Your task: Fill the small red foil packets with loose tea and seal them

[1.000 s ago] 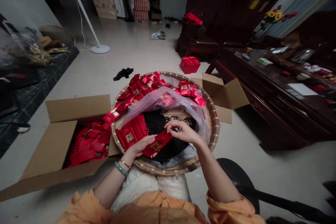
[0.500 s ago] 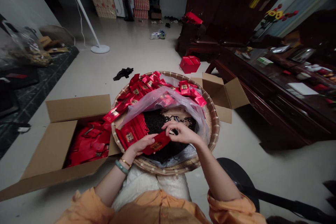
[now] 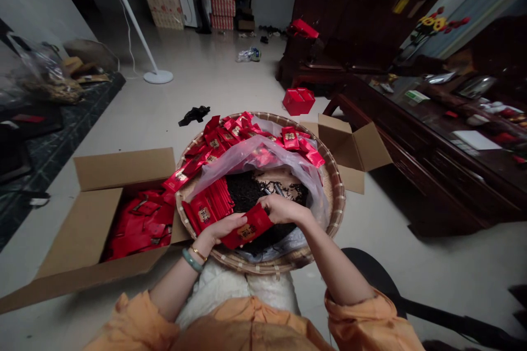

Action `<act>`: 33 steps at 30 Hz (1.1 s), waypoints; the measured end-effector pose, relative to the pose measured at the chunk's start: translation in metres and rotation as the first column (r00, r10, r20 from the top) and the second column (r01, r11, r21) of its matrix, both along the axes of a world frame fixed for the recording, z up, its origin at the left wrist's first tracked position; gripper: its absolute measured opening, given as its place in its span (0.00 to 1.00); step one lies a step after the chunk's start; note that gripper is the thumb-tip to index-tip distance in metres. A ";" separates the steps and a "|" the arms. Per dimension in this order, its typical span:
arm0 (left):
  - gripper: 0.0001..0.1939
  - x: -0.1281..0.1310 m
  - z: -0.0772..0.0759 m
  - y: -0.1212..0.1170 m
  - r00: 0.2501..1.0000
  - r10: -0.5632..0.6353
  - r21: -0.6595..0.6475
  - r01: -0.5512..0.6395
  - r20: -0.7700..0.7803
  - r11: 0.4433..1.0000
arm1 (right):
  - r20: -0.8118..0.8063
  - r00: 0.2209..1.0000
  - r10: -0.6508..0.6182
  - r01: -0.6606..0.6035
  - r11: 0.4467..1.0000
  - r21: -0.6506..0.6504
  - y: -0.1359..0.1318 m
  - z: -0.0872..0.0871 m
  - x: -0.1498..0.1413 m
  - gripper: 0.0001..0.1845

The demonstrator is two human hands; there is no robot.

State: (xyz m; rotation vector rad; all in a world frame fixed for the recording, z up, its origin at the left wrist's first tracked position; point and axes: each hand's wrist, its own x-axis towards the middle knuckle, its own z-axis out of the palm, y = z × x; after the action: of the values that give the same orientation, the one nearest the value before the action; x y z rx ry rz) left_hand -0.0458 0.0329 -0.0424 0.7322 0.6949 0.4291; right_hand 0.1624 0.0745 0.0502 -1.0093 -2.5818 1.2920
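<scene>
left hand (image 3: 220, 230) cradles red packet (image 3: 247, 228) from below, steadying it; right fingers (image 3: 282, 207) closed on its end, over loose tea (image 3: 245, 194) in basket (image 3: 338, 197).

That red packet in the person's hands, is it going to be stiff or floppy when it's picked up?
The red packet is probably fairly stiff, since it stays flat and straight between the left hand and right hand. Its glossy surface may feel slightly slippery. It is likely light, as the fingers seem to hold it without strain.

Left hand (image 3: 220, 230) and right hand (image 3: 284, 209) grasp a red packet (image 3: 247, 228) above dark loose leaves (image 3: 245, 192) in the bamboo tray (image 3: 332, 192); cardboard carton (image 3: 123, 169) sits just left of tray.
</scene>
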 end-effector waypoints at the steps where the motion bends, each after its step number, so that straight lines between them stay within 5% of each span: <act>1: 0.34 0.000 0.000 -0.001 1.000 0.011 -0.005 -0.011 -0.010 1.000 | 0.017 1.000 -0.022 0.022 0.999 0.025 0.000 -0.001 -0.002 0.09; 11: 0.30 0.006 0.000 0.002 0.993 0.113 0.017 -0.114 0.021 0.993 | -0.135 0.985 -0.112 0.100 0.991 -0.086 -0.003 0.008 0.006 0.12; 27: 0.38 -0.002 -0.003 0.003 0.959 0.094 0.049 -0.111 0.269 0.993 | -0.184 0.939 -0.290 0.314 0.941 0.123 -0.013 0.035 0.008 0.05; 33: 0.39 -0.004 -0.006 0.002 0.956 0.107 0.052 -0.126 0.272 0.991 | -0.321 0.821 -0.471 0.433 0.882 -0.187 -0.012 0.024 0.012 0.09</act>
State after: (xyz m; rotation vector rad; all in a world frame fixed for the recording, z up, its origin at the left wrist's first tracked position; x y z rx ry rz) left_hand -0.0494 0.0349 -0.0488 0.6831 0.4697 0.6507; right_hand 0.1742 0.0624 0.0745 -1.1816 -1.8689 1.3349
